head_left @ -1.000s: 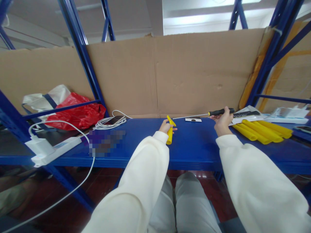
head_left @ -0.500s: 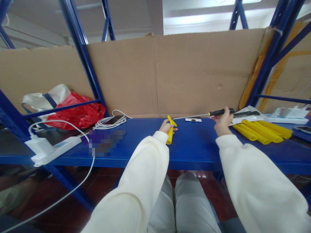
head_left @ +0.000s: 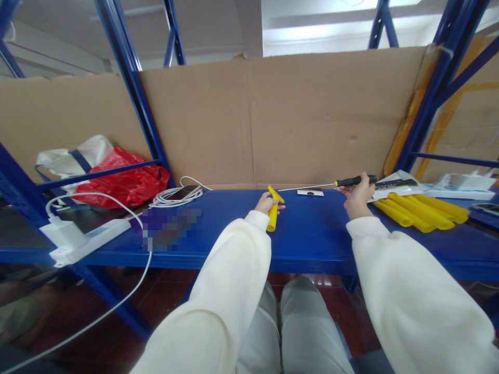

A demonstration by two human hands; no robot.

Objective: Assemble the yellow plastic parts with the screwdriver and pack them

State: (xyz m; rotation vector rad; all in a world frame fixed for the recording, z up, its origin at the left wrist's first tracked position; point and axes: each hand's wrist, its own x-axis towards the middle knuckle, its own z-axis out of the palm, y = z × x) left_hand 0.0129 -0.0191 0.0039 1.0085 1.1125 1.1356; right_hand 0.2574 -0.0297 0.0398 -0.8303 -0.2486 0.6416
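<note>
My left hand (head_left: 266, 202) is closed around a yellow plastic piece (head_left: 272, 219) that has a tube-like handle and a wider, slanted head. In my right hand (head_left: 357, 196) is a long screwdriver (head_left: 312, 187), gripped by its black and yellow handle. The thin metal shaft points left and its tip reaches the head of the yellow piece; whether it touches or sits inside cannot be made out. Several yellow tubes (head_left: 423, 212) lie side by side just right of my right hand. A small white card (head_left: 310, 192) with a dark mark lies behind the shaft.
The blue shelf (head_left: 234, 249) is backed by a cardboard sheet (head_left: 304, 119). To the left are a coiled white cable (head_left: 175, 197), a red plastic bag (head_left: 125, 174) and a power strip (head_left: 93, 240) with a plugged charger. Another white strip (head_left: 460, 193) stands far right.
</note>
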